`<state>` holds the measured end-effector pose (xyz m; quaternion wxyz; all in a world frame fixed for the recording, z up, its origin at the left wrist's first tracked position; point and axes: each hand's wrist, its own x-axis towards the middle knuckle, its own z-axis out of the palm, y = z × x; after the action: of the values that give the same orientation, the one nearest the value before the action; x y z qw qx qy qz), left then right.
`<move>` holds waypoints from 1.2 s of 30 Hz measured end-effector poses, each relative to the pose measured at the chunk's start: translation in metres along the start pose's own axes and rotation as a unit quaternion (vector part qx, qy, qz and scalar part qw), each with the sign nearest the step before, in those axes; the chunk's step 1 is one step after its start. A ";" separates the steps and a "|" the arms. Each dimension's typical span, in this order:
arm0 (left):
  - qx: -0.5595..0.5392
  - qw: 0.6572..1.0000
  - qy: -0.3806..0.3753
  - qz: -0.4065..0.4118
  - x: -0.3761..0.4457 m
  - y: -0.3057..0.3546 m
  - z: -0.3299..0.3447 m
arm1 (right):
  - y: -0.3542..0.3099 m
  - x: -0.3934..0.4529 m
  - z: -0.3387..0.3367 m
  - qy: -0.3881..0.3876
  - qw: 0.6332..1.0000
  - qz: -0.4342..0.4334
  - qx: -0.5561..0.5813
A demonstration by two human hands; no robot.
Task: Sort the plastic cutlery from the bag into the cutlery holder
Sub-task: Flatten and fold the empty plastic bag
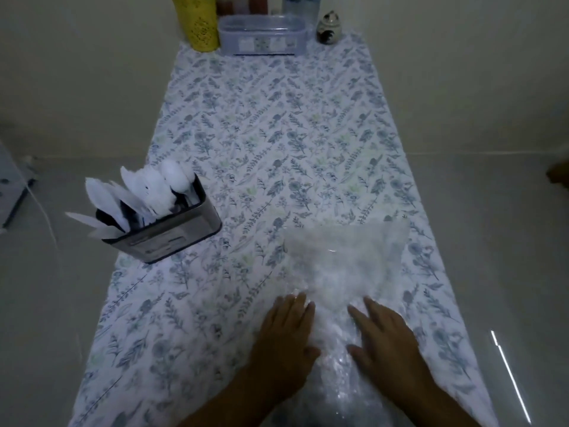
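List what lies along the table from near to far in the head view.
Left hand and right hand on the plastic bag → cutlery holder → clear lidded box.

Two bare forearms entering from lower edge. Left hand (284,337): no glove, ring or watch visible. Right hand (386,337): likewise uncovered. No sleeve reaching either wrist. Fine detail lost to dim light and blur.

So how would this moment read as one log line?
both hands: flat on clear plastic bag | metal cutlery holder: white cutlery inside
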<state>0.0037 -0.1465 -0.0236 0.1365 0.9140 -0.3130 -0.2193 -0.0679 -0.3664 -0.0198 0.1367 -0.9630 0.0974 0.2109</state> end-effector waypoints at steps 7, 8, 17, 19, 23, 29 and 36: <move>-0.342 0.886 0.240 -0.199 0.057 -0.009 -0.060 | 0.001 0.024 -0.062 0.191 0.867 0.172 0.426; -0.378 0.861 0.247 -0.233 0.073 -0.012 -0.072 | 0.006 0.037 -0.072 0.215 0.839 0.199 0.458; -0.425 0.838 0.202 -0.277 0.148 -0.036 -0.092 | 0.044 0.123 -0.097 0.102 0.797 0.279 0.526; -0.402 0.842 0.230 -0.278 0.149 -0.039 -0.093 | 0.045 0.125 -0.095 0.112 0.779 0.300 0.539; -0.362 0.840 0.264 -0.306 0.151 -0.028 -0.092 | 0.031 0.119 -0.087 0.186 0.793 0.263 0.517; -0.089 0.957 0.276 0.033 0.089 0.014 -0.052 | 0.002 0.058 -0.060 0.170 0.967 0.038 0.184; 0.049 0.996 0.075 0.020 0.061 -0.009 0.003 | 0.012 0.034 -0.002 0.052 0.996 -0.066 0.032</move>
<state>0.0498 -0.1780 -0.0490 0.1192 0.9270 -0.3304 -0.1317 -0.0401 -0.3829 -0.0359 0.1761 -0.9721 0.0475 0.1475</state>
